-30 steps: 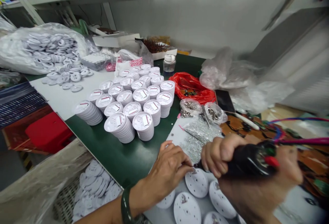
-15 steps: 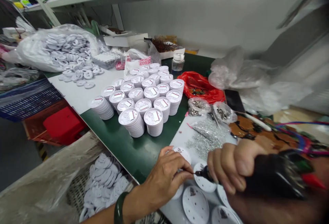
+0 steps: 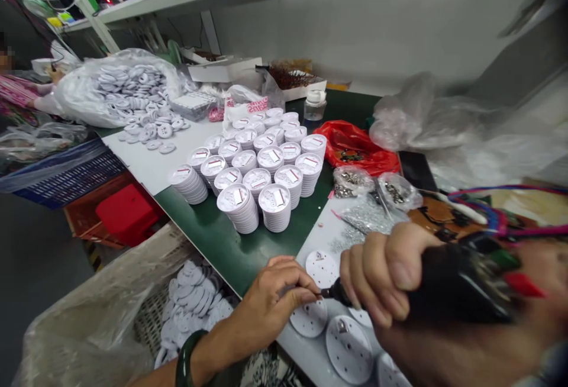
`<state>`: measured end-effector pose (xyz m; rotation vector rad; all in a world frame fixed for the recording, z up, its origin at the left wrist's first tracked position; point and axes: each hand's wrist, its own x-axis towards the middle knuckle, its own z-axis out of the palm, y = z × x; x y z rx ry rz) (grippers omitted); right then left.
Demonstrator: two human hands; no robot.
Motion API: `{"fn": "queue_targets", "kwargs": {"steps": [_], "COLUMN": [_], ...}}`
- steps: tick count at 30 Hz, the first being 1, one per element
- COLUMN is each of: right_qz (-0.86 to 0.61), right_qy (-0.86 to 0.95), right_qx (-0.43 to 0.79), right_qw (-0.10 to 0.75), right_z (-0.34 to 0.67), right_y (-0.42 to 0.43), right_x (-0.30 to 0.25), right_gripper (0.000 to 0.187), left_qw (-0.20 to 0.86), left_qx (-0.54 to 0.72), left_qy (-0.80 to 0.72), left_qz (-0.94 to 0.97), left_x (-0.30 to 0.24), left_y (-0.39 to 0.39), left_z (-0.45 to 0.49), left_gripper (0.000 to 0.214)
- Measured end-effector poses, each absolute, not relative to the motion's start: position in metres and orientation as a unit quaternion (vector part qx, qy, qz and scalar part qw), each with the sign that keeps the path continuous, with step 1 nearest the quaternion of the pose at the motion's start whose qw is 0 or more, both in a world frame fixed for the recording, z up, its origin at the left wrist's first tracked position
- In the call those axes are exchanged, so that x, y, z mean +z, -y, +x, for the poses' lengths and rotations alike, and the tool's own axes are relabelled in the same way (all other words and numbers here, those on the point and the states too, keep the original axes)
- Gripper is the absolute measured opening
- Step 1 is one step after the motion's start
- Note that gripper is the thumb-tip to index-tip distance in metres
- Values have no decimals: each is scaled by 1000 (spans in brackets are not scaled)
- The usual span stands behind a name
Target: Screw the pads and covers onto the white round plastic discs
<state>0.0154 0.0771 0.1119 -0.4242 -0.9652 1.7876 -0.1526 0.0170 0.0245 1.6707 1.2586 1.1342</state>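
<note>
My right hand [image 3: 381, 277] is wrapped round a black electric screwdriver [image 3: 448, 283] with coloured wires at its rear. Its tip points left at a white round disc [image 3: 309, 318] on a white sheet. My left hand [image 3: 270, 307], a dark green bangle on its wrist, pinches its fingers together right at the screwdriver's tip over that disc; what they pinch is too small to see. More white discs [image 3: 349, 341] lie round it. A heap of small silver screws [image 3: 364, 218] sits just behind my hands.
Stacks of white discs [image 3: 260, 168] stand on the green table [image 3: 226, 245]. A clear bag of white discs [image 3: 119, 88] lies far left. Red bag [image 3: 352, 147], small bags of metal parts [image 3: 377, 183], and a lined basket of discs [image 3: 190, 307] below the table edge. A person's sleeve [image 3: 18, 94] shows far left.
The view has swung left and my hands have shifted with it. The screwdriver's tip and my left fingers now sit over a different disc, nearer the table's front edge.
</note>
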Motion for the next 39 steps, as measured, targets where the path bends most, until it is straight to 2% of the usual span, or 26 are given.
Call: {"fn": "queue_targets", "kwargs": {"steps": [4, 8, 10, 15, 22, 25, 32, 35, 39], "right_qz": [-197, -187, -184, -161, -175, -202, -148, -163, -202], "right_qy": [423, 425, 425, 416, 441, 487, 561, 527, 480], "right_qx": [766, 786, 787, 800, 777, 742, 716, 726, 698], "right_qw": [442, 408, 407, 402, 414, 414, 388, 410, 491], "right_z": [18, 23, 22, 13, 8, 5, -7, 5, 31], "right_y": [-73, -65, -60, -51, -45, -41, -37, -40, -69], "right_x": [100, 64, 47, 28, 23, 25, 36, 45, 61], "right_gripper": [68, 67, 67, 69, 68, 66, 66, 67, 69], "left_qw": [335, 175, 139, 135, 140, 143, 149, 115, 57], "left_qx": [427, 400, 381, 376, 364, 352, 322, 304, 324], "left_qy": [-489, -493, -487, -493, -497, -505, -509, -496, -457], "left_qz": [683, 753, 773, 773, 776, 775, 784, 805, 826], "left_x": [9, -19, -34, -54, -45, -45, -61, -65, -59], "left_y": [-2, 14, 22, 31, 29, 31, 34, 31, 26], "left_z": [-150, -153, -157, -160, -158, -156, -161, -167, -171], "left_gripper": [34, 25, 25, 23, 19, 22, 31, 31, 21]}}
